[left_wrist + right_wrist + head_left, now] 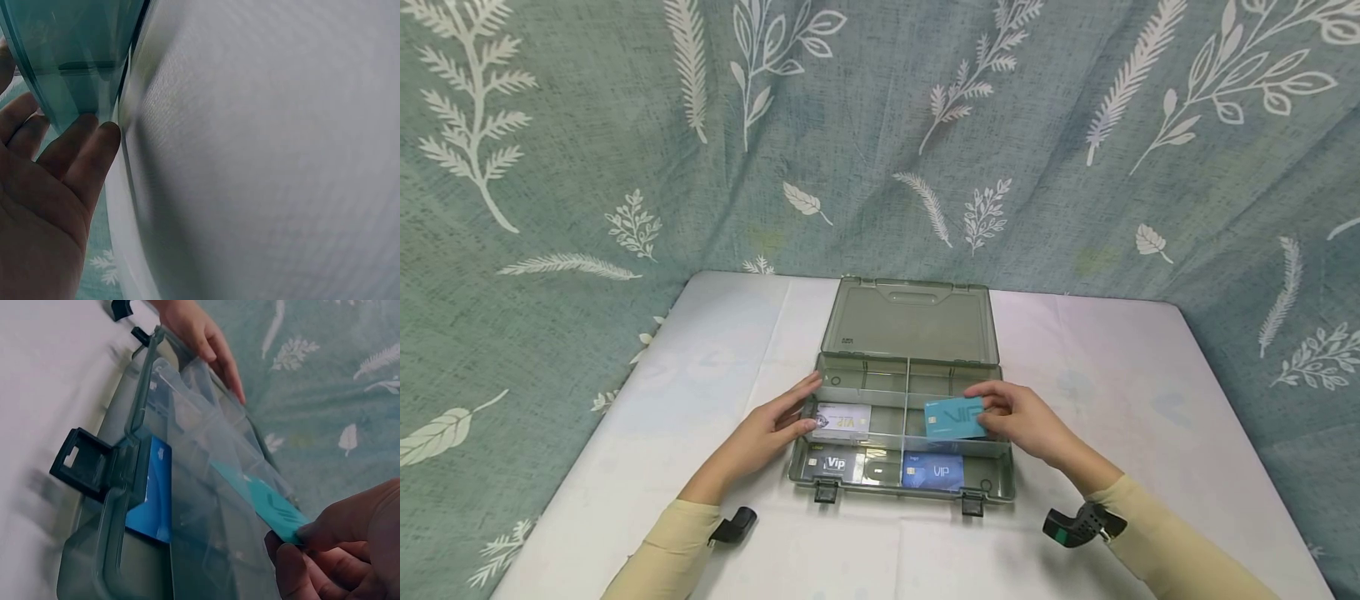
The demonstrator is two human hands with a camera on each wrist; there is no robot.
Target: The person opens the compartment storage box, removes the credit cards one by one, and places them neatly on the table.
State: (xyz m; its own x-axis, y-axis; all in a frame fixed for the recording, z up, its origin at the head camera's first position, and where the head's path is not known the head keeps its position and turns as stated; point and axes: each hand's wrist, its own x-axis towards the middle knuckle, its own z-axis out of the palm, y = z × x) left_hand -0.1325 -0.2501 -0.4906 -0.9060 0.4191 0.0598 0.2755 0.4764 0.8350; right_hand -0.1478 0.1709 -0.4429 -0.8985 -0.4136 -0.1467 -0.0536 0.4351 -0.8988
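A translucent grey-green divided box (898, 493) lies with its lid raised at the back. My right hand (1028, 421) pinches a teal VIP card (953, 418) by its right end, thumb on its face in the right wrist view. That card is tilted over the right middle compartment. Along the box's left side rests my left hand (767, 433), fingers extended and touching the wall (81, 94). A white VIP card (842, 421) lies in the left middle compartment. In the front row are a dark Vip card (831, 463) at left and a blue VIP card (934, 472) at right.
The raised lid (912, 321) leans away behind the box. Two black latches (825, 492) hang off the front edge. Clear dividers (904, 421) split the box into compartments. Around it spreads a white tablecloth (1097, 358), with a leaf-patterned curtain (880, 142) beyond.
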